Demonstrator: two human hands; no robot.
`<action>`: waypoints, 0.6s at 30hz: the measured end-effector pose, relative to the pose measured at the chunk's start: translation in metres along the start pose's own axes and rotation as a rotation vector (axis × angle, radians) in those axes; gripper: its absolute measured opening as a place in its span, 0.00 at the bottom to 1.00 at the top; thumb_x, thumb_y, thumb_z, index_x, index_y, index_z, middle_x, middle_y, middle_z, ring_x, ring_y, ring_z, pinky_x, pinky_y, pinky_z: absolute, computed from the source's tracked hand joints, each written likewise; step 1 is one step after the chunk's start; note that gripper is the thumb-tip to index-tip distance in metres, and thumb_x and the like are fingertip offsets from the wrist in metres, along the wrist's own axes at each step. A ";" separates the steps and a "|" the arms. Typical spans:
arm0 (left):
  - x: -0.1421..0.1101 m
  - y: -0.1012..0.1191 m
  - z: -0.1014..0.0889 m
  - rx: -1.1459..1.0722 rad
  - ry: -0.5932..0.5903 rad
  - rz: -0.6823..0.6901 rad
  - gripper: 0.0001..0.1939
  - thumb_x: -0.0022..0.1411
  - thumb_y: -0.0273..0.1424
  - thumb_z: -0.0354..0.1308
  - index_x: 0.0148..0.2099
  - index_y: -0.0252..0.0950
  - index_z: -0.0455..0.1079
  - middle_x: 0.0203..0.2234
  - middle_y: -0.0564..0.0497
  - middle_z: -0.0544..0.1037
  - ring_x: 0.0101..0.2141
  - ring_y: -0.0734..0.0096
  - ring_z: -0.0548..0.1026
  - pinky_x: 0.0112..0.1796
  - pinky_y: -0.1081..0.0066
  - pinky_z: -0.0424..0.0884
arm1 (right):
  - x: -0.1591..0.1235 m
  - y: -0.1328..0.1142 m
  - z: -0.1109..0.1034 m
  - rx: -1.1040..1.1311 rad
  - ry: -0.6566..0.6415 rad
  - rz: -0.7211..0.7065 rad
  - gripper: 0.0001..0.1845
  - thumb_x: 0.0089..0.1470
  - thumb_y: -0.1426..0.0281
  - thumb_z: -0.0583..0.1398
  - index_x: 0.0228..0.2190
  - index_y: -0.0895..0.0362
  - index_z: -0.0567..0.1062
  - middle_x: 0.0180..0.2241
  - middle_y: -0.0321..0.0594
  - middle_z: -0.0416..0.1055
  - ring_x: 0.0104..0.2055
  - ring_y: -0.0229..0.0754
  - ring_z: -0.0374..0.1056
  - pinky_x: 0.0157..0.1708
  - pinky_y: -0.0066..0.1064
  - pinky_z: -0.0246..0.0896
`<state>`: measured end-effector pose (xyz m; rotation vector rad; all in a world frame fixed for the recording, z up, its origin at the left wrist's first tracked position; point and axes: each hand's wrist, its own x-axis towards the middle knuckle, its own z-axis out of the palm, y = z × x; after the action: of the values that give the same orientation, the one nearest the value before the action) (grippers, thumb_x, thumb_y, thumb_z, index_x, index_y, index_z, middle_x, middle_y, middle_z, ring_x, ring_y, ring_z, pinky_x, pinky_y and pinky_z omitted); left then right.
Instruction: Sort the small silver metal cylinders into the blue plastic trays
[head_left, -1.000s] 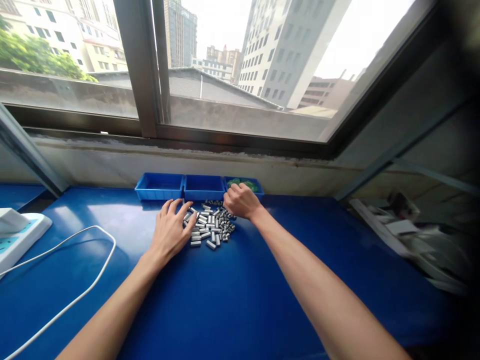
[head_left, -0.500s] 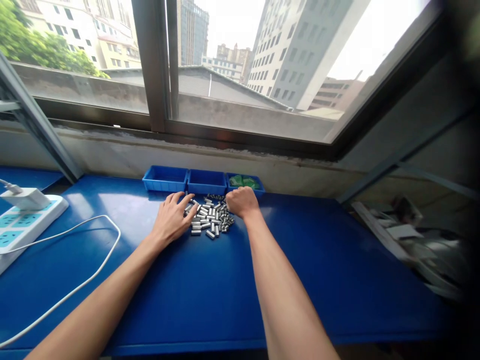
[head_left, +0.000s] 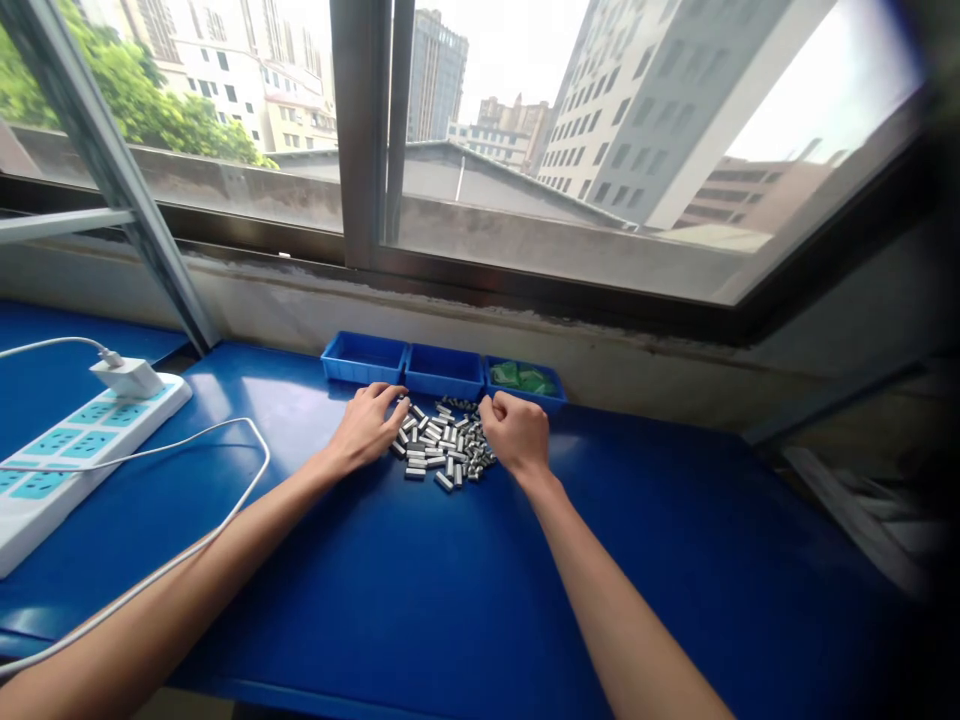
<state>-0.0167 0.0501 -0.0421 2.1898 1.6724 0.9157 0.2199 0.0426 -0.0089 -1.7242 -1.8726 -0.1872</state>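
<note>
A loose pile of small silvery metal cylinders (head_left: 436, 436) lies on the blue table, with smaller, darker metal pieces (head_left: 475, 452) along its right side. At the pile's left edge is my left hand (head_left: 369, 424), fingers bent with the thumb apart, and nothing visible between them. Its fingertips are at the outer pieces; whether they touch cannot be made out. My right hand (head_left: 517, 432) is closed in a fist at the right edge of the pile. Anything inside that fist is hidden.
Behind the pile stand three blue bins: the left bin (head_left: 365, 372), the middle bin (head_left: 444, 384) and the right bin (head_left: 551, 402), which holds green packets (head_left: 523, 376). A white power strip (head_left: 90, 458) with a white cable (head_left: 259, 478) lies left, the cable crossing near my left forearm.
The whole view has shifted, so the table and bins appear farther right. My left hand's fingers are less spread than before. My right hand stays fisted beside the pile.
</note>
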 end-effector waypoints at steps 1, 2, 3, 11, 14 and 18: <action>0.000 -0.003 0.001 0.003 0.007 0.015 0.21 0.71 0.42 0.46 0.58 0.40 0.71 0.54 0.44 0.73 0.54 0.56 0.69 0.57 0.55 0.65 | -0.001 -0.004 -0.005 0.059 -0.024 -0.028 0.19 0.61 0.65 0.53 0.19 0.55 0.68 0.19 0.36 0.68 0.22 0.38 0.63 0.26 0.30 0.48; -0.001 -0.005 0.002 0.015 0.012 0.031 0.22 0.71 0.42 0.47 0.59 0.40 0.71 0.56 0.44 0.72 0.55 0.56 0.68 0.58 0.55 0.64 | -0.003 -0.008 -0.010 0.127 -0.093 -0.094 0.17 0.61 0.64 0.55 0.21 0.55 0.68 0.21 0.35 0.68 0.23 0.37 0.63 0.26 0.29 0.49; -0.003 -0.007 0.003 0.033 0.010 0.049 0.22 0.71 0.43 0.47 0.59 0.40 0.70 0.57 0.45 0.71 0.56 0.56 0.67 0.59 0.54 0.63 | -0.005 -0.013 -0.015 0.187 -0.176 -0.169 0.13 0.60 0.63 0.56 0.24 0.54 0.70 0.23 0.34 0.70 0.25 0.38 0.64 0.27 0.29 0.51; -0.007 -0.010 0.001 0.119 -0.109 0.118 0.26 0.72 0.45 0.43 0.66 0.43 0.63 0.62 0.48 0.68 0.59 0.55 0.63 0.59 0.51 0.61 | -0.031 -0.018 -0.035 0.337 -0.505 -0.383 0.28 0.47 0.62 0.69 0.51 0.48 0.72 0.55 0.40 0.69 0.45 0.46 0.73 0.43 0.33 0.65; -0.007 -0.009 0.001 0.174 -0.092 0.142 0.26 0.72 0.45 0.43 0.66 0.42 0.63 0.62 0.46 0.68 0.59 0.54 0.63 0.58 0.51 0.61 | -0.037 -0.015 -0.036 0.331 -0.526 -0.389 0.26 0.50 0.67 0.66 0.52 0.47 0.72 0.55 0.38 0.69 0.46 0.46 0.73 0.44 0.34 0.67; -0.012 -0.007 0.001 0.195 -0.095 0.142 0.26 0.72 0.45 0.44 0.65 0.41 0.64 0.63 0.46 0.66 0.60 0.51 0.62 0.58 0.49 0.62 | -0.041 -0.014 -0.036 0.354 -0.525 -0.377 0.17 0.54 0.70 0.64 0.47 0.50 0.75 0.49 0.40 0.73 0.46 0.45 0.73 0.42 0.32 0.69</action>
<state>-0.0235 0.0418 -0.0506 2.4649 1.6418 0.6931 0.2181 -0.0120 0.0036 -1.2406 -2.4193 0.4735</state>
